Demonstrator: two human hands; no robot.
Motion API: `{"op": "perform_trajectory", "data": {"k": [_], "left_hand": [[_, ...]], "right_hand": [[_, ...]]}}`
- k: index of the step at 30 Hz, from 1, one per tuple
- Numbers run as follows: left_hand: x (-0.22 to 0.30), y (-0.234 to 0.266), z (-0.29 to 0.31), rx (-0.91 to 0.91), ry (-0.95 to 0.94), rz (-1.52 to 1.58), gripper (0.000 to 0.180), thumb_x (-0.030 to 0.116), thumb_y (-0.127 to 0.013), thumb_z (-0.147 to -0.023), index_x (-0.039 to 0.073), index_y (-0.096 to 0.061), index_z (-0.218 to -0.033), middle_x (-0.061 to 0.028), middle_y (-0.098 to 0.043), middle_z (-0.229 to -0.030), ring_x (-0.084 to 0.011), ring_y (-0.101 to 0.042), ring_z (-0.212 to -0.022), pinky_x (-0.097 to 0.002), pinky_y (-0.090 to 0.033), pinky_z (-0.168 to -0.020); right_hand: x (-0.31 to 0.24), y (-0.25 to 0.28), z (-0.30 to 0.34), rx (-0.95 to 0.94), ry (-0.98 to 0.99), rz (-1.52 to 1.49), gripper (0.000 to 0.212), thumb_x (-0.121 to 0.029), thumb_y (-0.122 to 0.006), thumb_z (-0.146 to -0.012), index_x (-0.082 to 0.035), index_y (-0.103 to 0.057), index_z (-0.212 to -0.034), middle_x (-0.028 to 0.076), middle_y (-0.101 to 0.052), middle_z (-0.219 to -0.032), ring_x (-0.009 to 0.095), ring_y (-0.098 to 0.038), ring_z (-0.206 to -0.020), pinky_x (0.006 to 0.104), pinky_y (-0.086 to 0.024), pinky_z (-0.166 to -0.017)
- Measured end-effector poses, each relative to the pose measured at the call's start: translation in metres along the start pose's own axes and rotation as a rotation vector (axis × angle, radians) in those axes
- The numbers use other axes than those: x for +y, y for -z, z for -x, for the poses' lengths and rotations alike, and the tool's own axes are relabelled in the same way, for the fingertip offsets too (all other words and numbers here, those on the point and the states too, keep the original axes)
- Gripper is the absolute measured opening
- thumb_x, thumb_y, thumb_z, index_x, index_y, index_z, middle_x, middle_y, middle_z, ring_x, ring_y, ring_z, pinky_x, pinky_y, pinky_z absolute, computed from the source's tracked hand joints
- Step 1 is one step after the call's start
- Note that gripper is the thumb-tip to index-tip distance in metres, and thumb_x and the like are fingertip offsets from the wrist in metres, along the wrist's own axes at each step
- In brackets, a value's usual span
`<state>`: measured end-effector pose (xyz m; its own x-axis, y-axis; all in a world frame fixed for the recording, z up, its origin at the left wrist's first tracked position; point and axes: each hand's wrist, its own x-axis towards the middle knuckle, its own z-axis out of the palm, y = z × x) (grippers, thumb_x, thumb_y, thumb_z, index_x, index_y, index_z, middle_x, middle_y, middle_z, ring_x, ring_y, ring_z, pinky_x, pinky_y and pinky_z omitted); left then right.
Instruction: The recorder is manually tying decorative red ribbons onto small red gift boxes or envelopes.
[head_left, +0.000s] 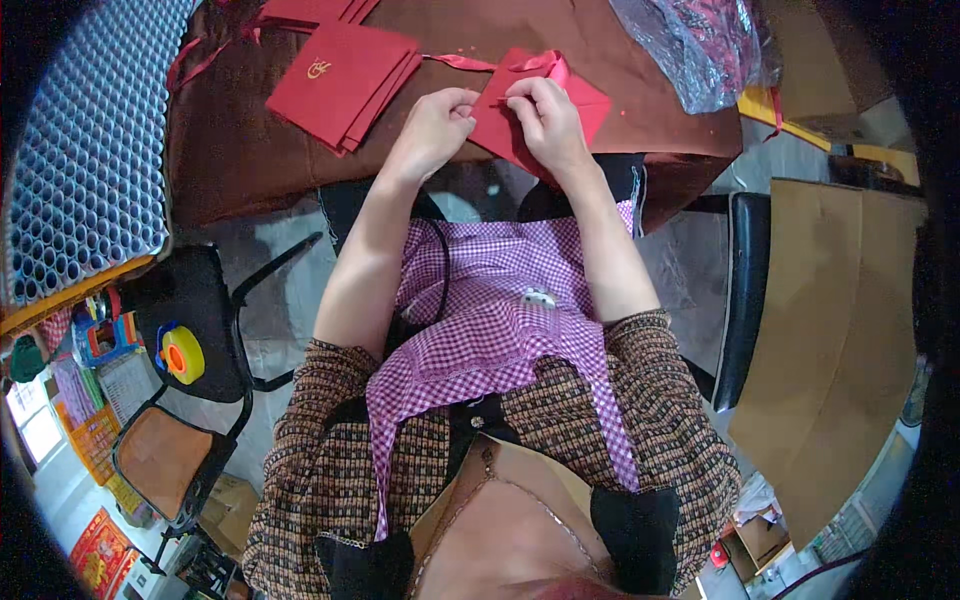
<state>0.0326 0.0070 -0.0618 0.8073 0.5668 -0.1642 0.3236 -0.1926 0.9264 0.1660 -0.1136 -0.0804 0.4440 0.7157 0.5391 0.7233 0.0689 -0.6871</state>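
A red paper envelope (588, 108) with a red ribbon (545, 65) at its far edge lies at the near side of the brown-covered table. My left hand (437, 132) is closed, its fingertips pinched at the envelope's left edge. Over the middle of the envelope, my right hand (548, 122) pinches thumb and forefinger together. What sits between those fingertips is too small to make out. To the left of my hands rests a stack of red envelopes (345, 82) with a gold emblem on the top one.
More red envelopes (315, 10) lie at the far edge. A rack of pale tubes (85, 150) stands left, clear plastic wrapping (690, 50) far right. A black chair (195, 300) holds a yellow tape roll (183, 353). A cardboard sheet (825, 330) leans on the right.
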Motion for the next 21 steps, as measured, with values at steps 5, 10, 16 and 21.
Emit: {"op": "perform_trajectory", "data": {"k": [5,10,16,21], "left_hand": [[0.0041,0.0,0.0023,-0.017,-0.009,0.052,0.035,0.001,-0.059,-0.079,-0.006,-0.057,-0.113,-0.0022,-0.061,-0.091,-0.0081,-0.054,-0.081,-0.021,-0.045,-0.073],[-0.0025,0.0016,0.0005,-0.014,0.004,0.1,0.036,0.0,-0.059,-0.078,-0.006,-0.057,-0.113,-0.0019,-0.06,-0.091,-0.0078,-0.053,-0.08,-0.0208,-0.045,-0.072],[0.0012,0.0018,0.0021,-0.011,0.031,0.113,0.036,0.0,-0.06,-0.077,-0.005,-0.057,-0.113,-0.0006,-0.058,-0.089,-0.0071,-0.052,-0.078,-0.02,-0.045,-0.071],[-0.0017,0.0025,0.0008,-0.031,0.048,0.162,0.035,0.001,-0.06,-0.078,-0.005,-0.058,-0.112,-0.0002,-0.058,-0.088,-0.0066,-0.052,-0.077,-0.0196,-0.045,-0.07]], "right_hand": [[-0.0026,0.0073,-0.0004,-0.065,0.049,0.029,0.011,-0.007,-0.063,-0.076,-0.002,-0.059,-0.084,0.009,-0.061,-0.084,0.026,-0.057,-0.084,0.0346,-0.044,-0.079],[-0.0044,0.0082,-0.0002,-0.133,0.057,0.048,0.009,-0.008,-0.064,-0.075,-0.003,-0.06,-0.082,0.008,-0.061,-0.081,0.025,-0.057,-0.083,0.0349,-0.042,-0.081],[-0.0027,0.0054,0.0014,-0.114,0.072,0.063,0.008,-0.01,-0.064,-0.076,-0.005,-0.061,-0.082,0.006,-0.06,-0.078,0.024,-0.056,-0.08,0.0343,-0.04,-0.077],[-0.0077,0.0047,0.0009,-0.117,0.081,0.117,0.007,-0.011,-0.064,-0.077,-0.007,-0.061,-0.082,0.006,-0.06,-0.078,0.024,-0.056,-0.079,0.0345,-0.039,-0.075]]}}
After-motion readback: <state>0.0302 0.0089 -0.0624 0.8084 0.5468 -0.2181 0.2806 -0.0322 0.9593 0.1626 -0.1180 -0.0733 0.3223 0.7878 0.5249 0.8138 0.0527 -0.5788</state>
